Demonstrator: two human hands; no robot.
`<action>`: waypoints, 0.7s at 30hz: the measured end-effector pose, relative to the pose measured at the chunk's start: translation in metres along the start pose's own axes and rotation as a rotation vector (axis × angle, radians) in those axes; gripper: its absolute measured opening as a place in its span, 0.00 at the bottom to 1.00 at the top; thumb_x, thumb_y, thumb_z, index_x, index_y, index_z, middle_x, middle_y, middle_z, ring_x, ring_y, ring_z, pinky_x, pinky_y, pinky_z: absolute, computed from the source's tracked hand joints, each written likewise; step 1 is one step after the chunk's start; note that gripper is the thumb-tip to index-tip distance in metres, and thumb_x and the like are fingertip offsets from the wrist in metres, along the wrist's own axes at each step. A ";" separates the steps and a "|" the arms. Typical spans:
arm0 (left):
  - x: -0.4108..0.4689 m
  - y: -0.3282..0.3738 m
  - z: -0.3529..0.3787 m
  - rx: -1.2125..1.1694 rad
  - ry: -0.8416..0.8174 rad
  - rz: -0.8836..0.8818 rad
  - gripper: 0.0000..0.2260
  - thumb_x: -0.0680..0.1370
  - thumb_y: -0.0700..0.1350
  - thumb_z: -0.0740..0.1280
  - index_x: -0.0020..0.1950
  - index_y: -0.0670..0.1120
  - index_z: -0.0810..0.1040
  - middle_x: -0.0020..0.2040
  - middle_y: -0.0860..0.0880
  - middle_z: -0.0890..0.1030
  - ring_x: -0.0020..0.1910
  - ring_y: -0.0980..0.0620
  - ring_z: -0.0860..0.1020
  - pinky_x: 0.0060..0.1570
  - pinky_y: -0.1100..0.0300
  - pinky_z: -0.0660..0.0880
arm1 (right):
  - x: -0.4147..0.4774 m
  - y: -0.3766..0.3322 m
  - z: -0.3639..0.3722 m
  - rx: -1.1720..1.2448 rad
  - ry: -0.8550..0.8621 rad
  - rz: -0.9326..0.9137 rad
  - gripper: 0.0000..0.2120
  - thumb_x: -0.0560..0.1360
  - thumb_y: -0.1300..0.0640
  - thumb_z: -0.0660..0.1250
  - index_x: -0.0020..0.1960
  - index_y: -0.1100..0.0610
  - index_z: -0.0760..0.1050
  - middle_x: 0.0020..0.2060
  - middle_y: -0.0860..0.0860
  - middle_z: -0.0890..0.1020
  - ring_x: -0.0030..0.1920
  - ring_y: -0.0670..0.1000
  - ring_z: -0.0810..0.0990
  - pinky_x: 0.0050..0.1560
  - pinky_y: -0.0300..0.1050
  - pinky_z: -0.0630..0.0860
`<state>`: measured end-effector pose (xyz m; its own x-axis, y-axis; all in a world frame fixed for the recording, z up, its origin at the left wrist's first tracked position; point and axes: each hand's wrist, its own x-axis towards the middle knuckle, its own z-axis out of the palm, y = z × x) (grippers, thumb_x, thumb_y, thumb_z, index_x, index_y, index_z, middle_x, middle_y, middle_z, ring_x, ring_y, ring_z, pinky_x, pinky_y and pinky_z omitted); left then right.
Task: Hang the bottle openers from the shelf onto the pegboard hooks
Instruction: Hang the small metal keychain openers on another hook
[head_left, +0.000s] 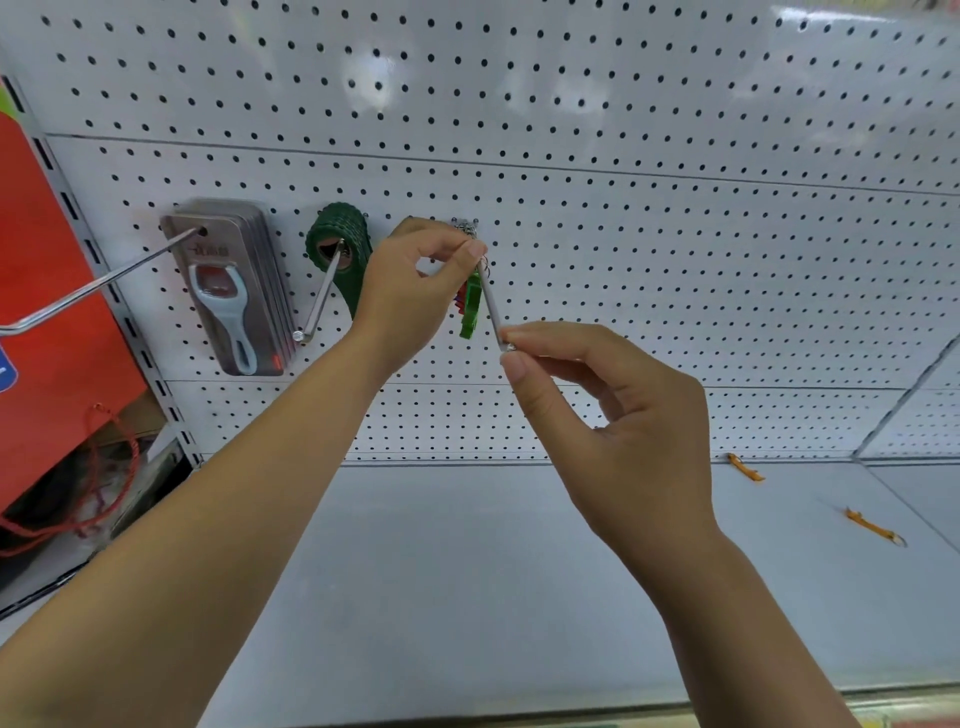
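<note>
Green bottle opener (471, 307) on chrome hook (493, 312), 12 o'clock above shelf (467, 571) centre. Left hand (408, 296) pinches keyring (467, 227), likely seating it; right hand (613, 415) pinches hook tip, steadying. Orange openers (745, 467) on shelf, 4 o'clock.

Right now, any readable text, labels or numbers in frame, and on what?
None legible.
Carded opener pack: dark print below the hook hole, too blurred.
Same pack, red mark at bottom: too small.
Blue sign at left edge: white fragment, cut off.
Green opener in left hand, hook in right hand: no print seen.
</note>
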<state>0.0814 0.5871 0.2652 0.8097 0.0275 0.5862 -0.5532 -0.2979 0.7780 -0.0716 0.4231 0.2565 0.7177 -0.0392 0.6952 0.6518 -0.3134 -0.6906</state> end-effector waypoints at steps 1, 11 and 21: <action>0.002 -0.002 0.001 0.001 0.003 0.004 0.04 0.79 0.50 0.71 0.48 0.51 0.85 0.55 0.48 0.82 0.49 0.62 0.78 0.45 0.71 0.72 | 0.000 0.000 0.000 0.001 -0.002 0.002 0.06 0.77 0.58 0.73 0.53 0.54 0.84 0.49 0.44 0.87 0.54 0.49 0.85 0.57 0.47 0.81; 0.014 -0.011 0.004 -0.008 0.041 0.033 0.05 0.80 0.45 0.71 0.51 0.47 0.86 0.53 0.50 0.84 0.55 0.56 0.81 0.52 0.60 0.79 | -0.001 0.000 -0.003 0.002 -0.026 0.002 0.07 0.77 0.60 0.72 0.55 0.56 0.84 0.50 0.44 0.86 0.53 0.44 0.85 0.57 0.42 0.81; 0.011 -0.009 0.008 -0.019 0.079 0.029 0.08 0.79 0.45 0.72 0.55 0.44 0.86 0.54 0.50 0.86 0.57 0.55 0.83 0.59 0.57 0.79 | -0.003 0.003 -0.008 0.024 -0.068 -0.005 0.10 0.77 0.61 0.72 0.58 0.55 0.83 0.52 0.45 0.86 0.53 0.46 0.85 0.57 0.40 0.80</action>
<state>0.0967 0.5829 0.2631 0.7756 0.0942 0.6242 -0.5806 -0.2817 0.7639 -0.0737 0.4149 0.2537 0.7289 0.0275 0.6840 0.6607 -0.2901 -0.6924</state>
